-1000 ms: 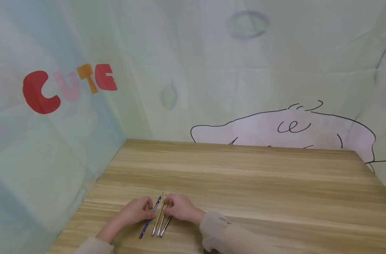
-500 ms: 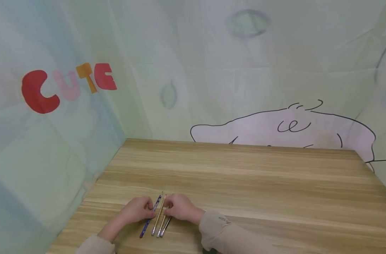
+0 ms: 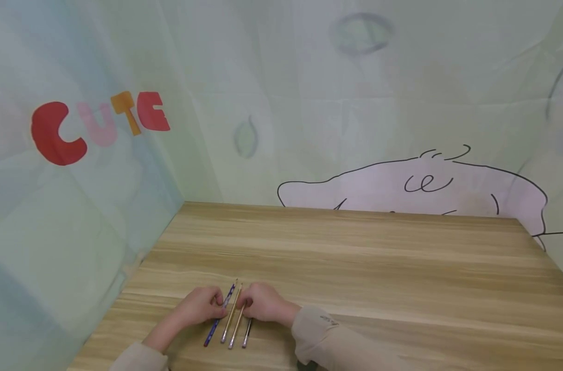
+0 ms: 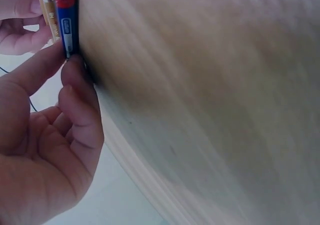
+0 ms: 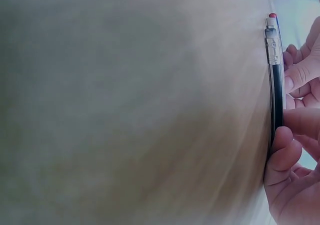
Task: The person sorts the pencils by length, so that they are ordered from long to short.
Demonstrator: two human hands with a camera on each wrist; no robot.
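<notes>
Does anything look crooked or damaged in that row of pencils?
Slightly crooked: on the wood-grained table, the blue patterned pencil with a red end slants more than the black pencil with a silver band, so they aren't parallel. No damage shows.

backed at twelve o'clock by a creased, pale green sheet (image 3: 300, 123), printed at three with a pink cartoon (image 3: 378, 188); hung at nine with a bluish sheet (image 3: 77, 216), bearing letters (image 3: 101, 138) at ten; furnished at six with a wood-grain table (image 3: 355, 257).

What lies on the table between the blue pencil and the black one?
Two yellow pencils lie between the blue pencil and the black pencil, as the head view shows.
</notes>
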